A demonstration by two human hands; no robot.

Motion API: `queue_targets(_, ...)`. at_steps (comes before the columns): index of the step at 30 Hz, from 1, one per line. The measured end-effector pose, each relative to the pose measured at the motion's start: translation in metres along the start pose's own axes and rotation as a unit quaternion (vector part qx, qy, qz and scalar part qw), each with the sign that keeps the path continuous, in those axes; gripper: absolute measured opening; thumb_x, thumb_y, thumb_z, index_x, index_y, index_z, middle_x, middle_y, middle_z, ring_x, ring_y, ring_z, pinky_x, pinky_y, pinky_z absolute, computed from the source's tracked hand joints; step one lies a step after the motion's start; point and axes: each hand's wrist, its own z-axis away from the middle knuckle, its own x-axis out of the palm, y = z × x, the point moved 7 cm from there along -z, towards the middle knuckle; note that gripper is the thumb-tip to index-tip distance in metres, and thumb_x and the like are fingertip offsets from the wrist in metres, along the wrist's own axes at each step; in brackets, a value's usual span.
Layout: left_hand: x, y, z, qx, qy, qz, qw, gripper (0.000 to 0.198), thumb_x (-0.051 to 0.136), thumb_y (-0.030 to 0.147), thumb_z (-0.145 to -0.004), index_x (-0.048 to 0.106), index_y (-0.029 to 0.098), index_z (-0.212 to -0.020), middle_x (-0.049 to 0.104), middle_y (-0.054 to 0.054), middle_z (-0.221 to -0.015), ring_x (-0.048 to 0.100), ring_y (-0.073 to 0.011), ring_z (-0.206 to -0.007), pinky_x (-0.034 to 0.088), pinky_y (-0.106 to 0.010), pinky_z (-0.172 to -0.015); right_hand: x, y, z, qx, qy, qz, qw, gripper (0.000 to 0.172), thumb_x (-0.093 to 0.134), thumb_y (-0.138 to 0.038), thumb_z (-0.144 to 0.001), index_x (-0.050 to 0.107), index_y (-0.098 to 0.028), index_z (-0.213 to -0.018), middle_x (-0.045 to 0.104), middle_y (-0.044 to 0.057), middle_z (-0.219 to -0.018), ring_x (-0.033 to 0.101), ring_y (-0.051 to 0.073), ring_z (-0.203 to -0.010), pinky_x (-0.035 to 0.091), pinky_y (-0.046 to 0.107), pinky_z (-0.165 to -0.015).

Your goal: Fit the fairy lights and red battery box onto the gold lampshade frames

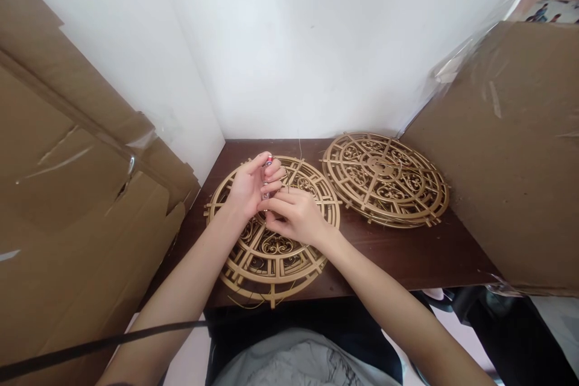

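In my left hand (251,187), fingers curled, is a small cylinder with a red end (270,160), resembling a battery; most of it is covered by the fingers. My right hand (296,211) is closed close against the left, its fingertips pinched at the cylinder's lower end. What lies between those fingertips is hidden. A thin wire (300,148) rises beside the right hand's knuckles. Both hands are above a stack of round gold-coloured openwork lattice discs (275,277), with scrollwork between their spokes.
A second stack of gold lattice discs (384,193) lies to the right on the dark brown table (375,253). Large cardboard sheets (81,193) stand at the left, with another cardboard panel (506,163) at the right. A white wall (307,60) closes the back.
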Motion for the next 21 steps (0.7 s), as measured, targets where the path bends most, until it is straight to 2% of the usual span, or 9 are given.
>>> queue_targets(8, 0.0002, 0.0007, 0.0011, 0.001, 0.022, 0.013, 1.0, 0.038, 0.034, 0.026, -0.095, 0.037, 0.016, -0.059, 0.036, 0.002, -0.054, 0.026, -0.0038, -0.038, 0.03, -0.014, -0.035, -0.0026, -0.0009, -0.0011, 0.001, 0.005, -0.02, 1.0, 0.021, 0.047, -0.008, -0.081, 0.065, -0.017, -0.086, 0.063, 0.0, -0.067, 0.052, 0.011, -0.061, 0.044, 0.025, -0.063)
queue_targets(16, 0.0003, 0.0003, 0.0005, -0.004, 0.008, 0.003, 1.0, 0.039, 0.034, 0.027, -0.095, 0.038, 0.015, -0.058, 0.036, 0.002, -0.054, 0.025, -0.0035, -0.037, 0.031, -0.014, -0.036, -0.0017, -0.001, -0.0004, -0.002, 0.005, -0.031, 1.0, 0.02, 0.048, -0.009, -0.082, 0.065, -0.016, -0.088, 0.064, 0.0, -0.068, 0.053, 0.012, -0.064, 0.045, 0.025, -0.065)
queue_targets(21, -0.0005, 0.0008, 0.0013, 0.0, 0.021, 0.018, 1.0, 0.036, 0.036, 0.025, -0.094, 0.037, 0.016, -0.059, 0.036, 0.002, -0.054, 0.026, -0.0039, -0.037, 0.03, -0.015, -0.035, -0.0018, -0.0014, -0.0014, -0.007, -0.005, -0.031, 0.999, 0.02, 0.048, -0.008, -0.082, 0.065, -0.016, -0.087, 0.063, 0.0, -0.067, 0.052, 0.011, -0.062, 0.044, 0.024, -0.063)
